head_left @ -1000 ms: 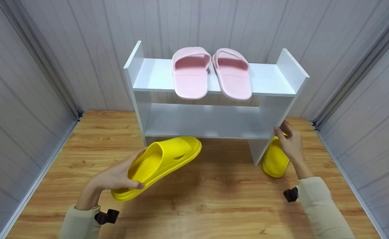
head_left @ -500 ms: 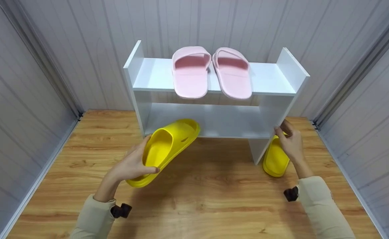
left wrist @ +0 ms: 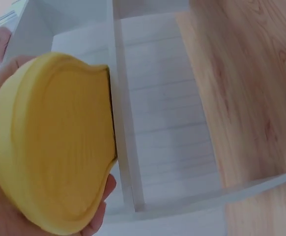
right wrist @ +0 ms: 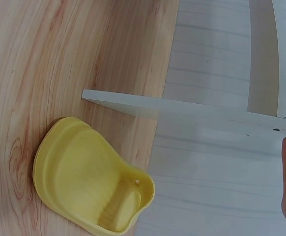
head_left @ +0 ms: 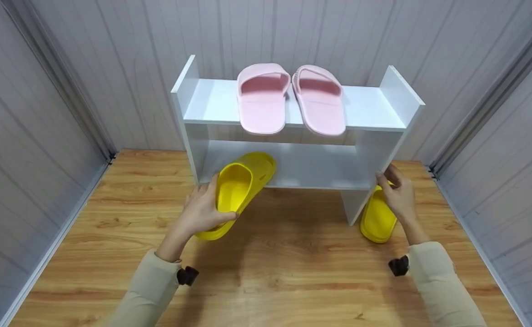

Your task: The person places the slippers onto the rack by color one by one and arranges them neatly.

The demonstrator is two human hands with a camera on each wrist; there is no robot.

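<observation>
1. Gripping the heel end of a yellow slipper (head_left: 238, 190), the left hand (head_left: 202, 211) has its thumb curled over the inner rim and its fingers under the sole; the toe sits tilted at the front edge of the lower shelf (head_left: 311, 165) of the white shoe rack (head_left: 193, 91).
2. Because the slipper is tilted with only its toe over the lower shelf, it could slide off the edge if let go here, or catch on the rack's left side panel just beside it.
3. A push on the slipper could shift the light-looking rack; the right hand (head_left: 397, 195), with fingers lightly curled against the front edge of the rack's right side panel, seems to steady it.
4. The second yellow slipper (head_left: 377, 218) lies on the floor just outside that right panel, touching or nearly touching it, so any shift of the rack could nudge it.
5. Two pink slippers (head_left: 290, 97) rest on the rack's top shelf with their heels overhanging its front edge; a jolt might tip them down.
6. The wooden floor (head_left: 293, 268) carrying the rack looks smooth and laminated, so the rack could slide on it.
7. Pale grey panelled walls (head_left: 66, 68) close in behind the rack and on both sides of it.
</observation>
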